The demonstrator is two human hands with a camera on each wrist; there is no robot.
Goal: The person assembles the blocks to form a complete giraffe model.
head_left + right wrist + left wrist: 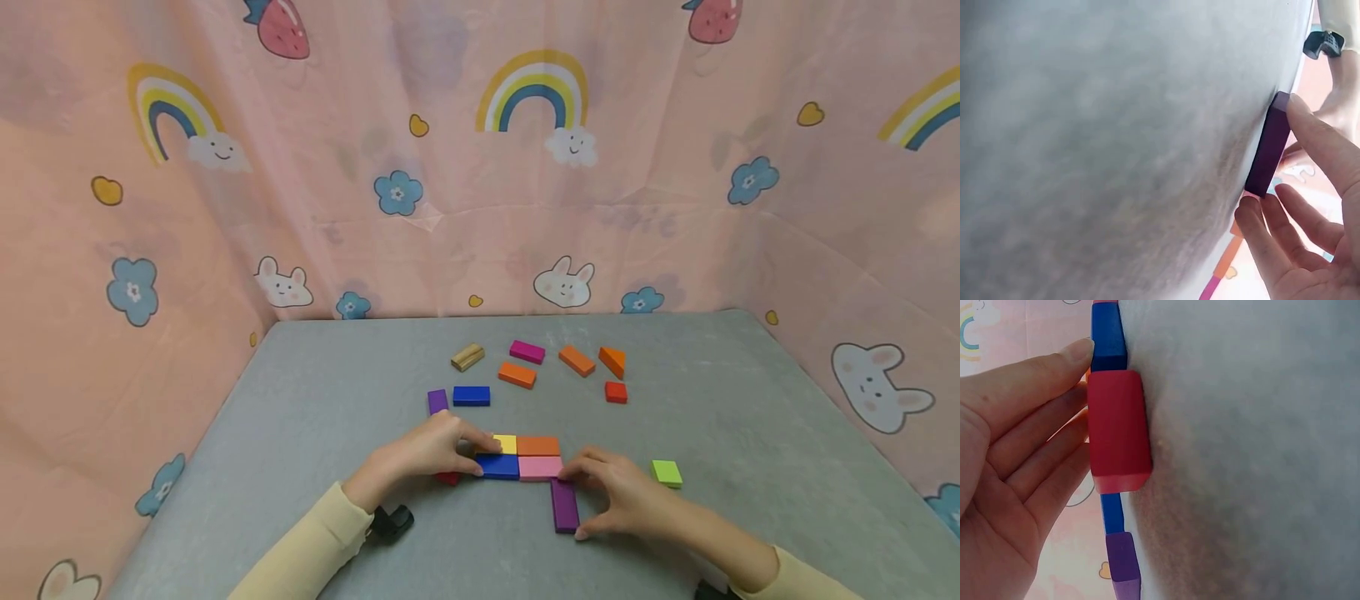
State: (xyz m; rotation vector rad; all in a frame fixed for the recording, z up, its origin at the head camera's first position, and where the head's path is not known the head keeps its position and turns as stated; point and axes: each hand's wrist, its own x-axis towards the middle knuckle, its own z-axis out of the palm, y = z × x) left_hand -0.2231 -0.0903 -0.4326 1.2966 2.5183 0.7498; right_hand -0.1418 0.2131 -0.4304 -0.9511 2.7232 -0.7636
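Note:
A flat cluster of blocks lies mid-table: a yellow block and an orange block behind, a blue block and a pink block in front. My left hand touches the cluster's left end with fairly straight fingers, its thumb at the blue block. Partly hidden under that hand is a red block, large in the left wrist view. With my right hand I pinch a dark purple block end to end, thumb at its near end. Its far end meets the pink block's front right corner.
Beyond the cluster lie a blue block, a purple block, a wood-coloured piece, a magenta block, several orange pieces and a small red block. A lime-green block is at the right.

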